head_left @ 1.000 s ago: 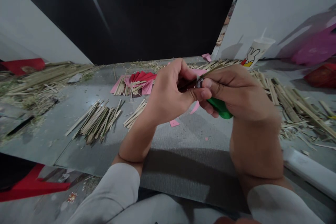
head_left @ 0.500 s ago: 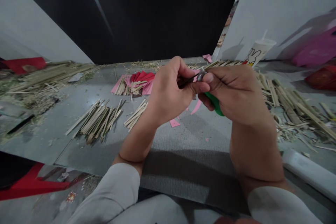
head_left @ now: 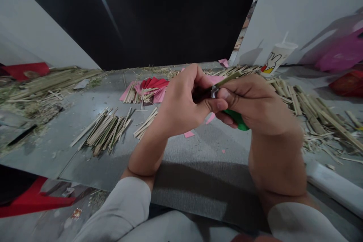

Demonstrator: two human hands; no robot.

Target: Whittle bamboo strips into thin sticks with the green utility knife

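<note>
My left hand (head_left: 184, 102) is closed, with thumb and fingers pinched around a thin bamboo strip (head_left: 230, 78). The strip's light end sticks out up and to the right, past my other hand; the part inside my left hand is hidden. My right hand (head_left: 255, 102) is closed round a green-handled tool (head_left: 238, 119) with a small shiny metal part (head_left: 214, 90) showing at the fingertips. Its kind is mostly covered by my fingers. Both thumbs nearly meet where the metal lies against the strip, above the grey table (head_left: 193, 155).
Left of my hands lie a pile of bamboo sticks (head_left: 109, 130) and a smaller bundle (head_left: 145, 124). Red and pink folded paper (head_left: 154, 84) sits behind them. On the right are bamboo pieces (head_left: 309, 115), a white cup (head_left: 279, 58) with a straw and a white bar (head_left: 334, 185).
The bamboo strip now shows above my right hand, where it was not visible before. My right hand has turned slightly, and the green handle has shifted a little right and down.
</note>
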